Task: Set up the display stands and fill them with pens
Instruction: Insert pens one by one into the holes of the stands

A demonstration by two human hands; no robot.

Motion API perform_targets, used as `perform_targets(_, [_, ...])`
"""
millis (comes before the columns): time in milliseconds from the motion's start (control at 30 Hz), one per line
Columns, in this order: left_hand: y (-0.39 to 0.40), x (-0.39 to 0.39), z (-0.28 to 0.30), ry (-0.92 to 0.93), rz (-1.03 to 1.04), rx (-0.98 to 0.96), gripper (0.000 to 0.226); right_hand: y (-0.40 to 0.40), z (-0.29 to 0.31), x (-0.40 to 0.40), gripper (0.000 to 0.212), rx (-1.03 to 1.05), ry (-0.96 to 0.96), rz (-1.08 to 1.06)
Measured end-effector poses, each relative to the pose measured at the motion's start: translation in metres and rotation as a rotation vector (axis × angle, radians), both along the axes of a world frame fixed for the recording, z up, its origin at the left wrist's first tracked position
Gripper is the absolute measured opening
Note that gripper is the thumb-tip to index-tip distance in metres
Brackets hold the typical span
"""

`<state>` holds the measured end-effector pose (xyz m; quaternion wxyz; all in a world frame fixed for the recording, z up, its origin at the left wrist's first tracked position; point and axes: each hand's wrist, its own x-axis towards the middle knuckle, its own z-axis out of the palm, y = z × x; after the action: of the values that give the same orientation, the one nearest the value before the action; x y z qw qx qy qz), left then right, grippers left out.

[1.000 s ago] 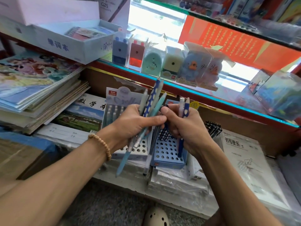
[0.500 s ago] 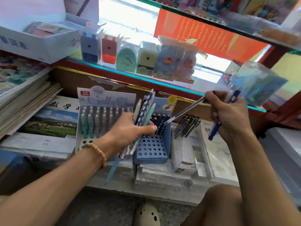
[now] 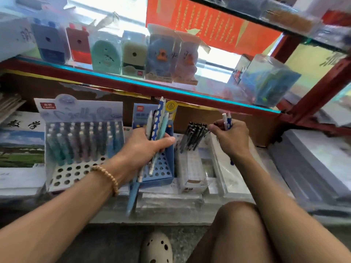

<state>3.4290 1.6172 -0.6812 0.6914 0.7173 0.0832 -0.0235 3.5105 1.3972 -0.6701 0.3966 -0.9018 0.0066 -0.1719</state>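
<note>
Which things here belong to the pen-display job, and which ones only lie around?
Belong to the job:
left hand gripping a bunch of pens
right hand holding two pens
blue stand
white stand, partly filled
dark pens

Lying about:
boxed sharpeners on the glass shelf
exercise book

Strong backlight through the glass shelf (image 3: 133, 80) blows out highlights; motion blur throughout, wide-angle bending at edges.

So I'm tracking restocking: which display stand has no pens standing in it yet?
The small blue stand behind the left hand: its visible holes are bare. The wider white stand on its left already has rows of pens in back.
</note>
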Motion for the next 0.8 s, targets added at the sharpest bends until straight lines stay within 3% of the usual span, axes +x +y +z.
perform_targets(267, [-0.005, 0.007, -0.006, 0.005, -0.005, -0.015, 0.021, -0.011, -0.011, 0.006, 0.007, -0.013, 0.102, 0.05])
perform_targets(533, [-0.004, 0.01, -0.006, -0.01, -0.008, -0.023, 0.021, -0.007, -0.016, 0.013, 0.013, 0.107, 0.239, 0.186])
perform_targets(700, [0.002, 0.01, -0.008, -0.009, 0.008, -0.017, 0.024, -0.001, -0.028, 0.019, 0.017, -0.051, 0.396, 0.184])
perform_targets(800, [0.003, 0.008, -0.008, -0.006, 0.029, -0.03, 0.019, -0.005, -0.022, 0.014, 0.021, 0.069, 0.363, 0.157])
